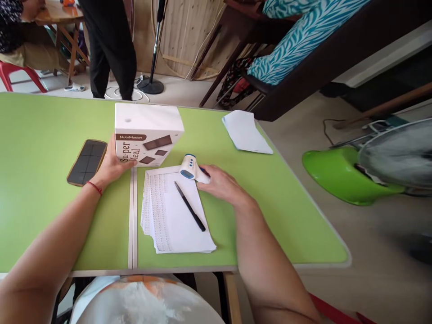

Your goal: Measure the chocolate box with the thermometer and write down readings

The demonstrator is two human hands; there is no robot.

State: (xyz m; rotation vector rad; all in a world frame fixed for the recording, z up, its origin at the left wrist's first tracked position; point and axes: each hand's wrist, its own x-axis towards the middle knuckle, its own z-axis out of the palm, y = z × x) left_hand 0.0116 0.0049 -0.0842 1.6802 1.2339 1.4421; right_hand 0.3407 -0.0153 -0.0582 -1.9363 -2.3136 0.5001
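My left hand [114,163] grips the lower left side of a white box [148,119] printed "NutriMotion Super Meal", its thumb across the front. The box stands upright on the green table [270,216]. My right hand [222,182] is closed around the handle of a white and blue infrared thermometer [189,167], which lies at the top edge of a stack of papers [178,225]. Rows of small print run down the left of the sheets. A black pen [189,207] rests slantwise on them. Left of my left hand lies a dark phone [87,162] in a tan case.
Another pile of white papers [246,131] lies near the table's far right edge. A green chair [334,177] and a fan [398,153] stand to the right. Beyond the table are a person in black trousers [111,49], a microphone stand [153,83] and other seated people.
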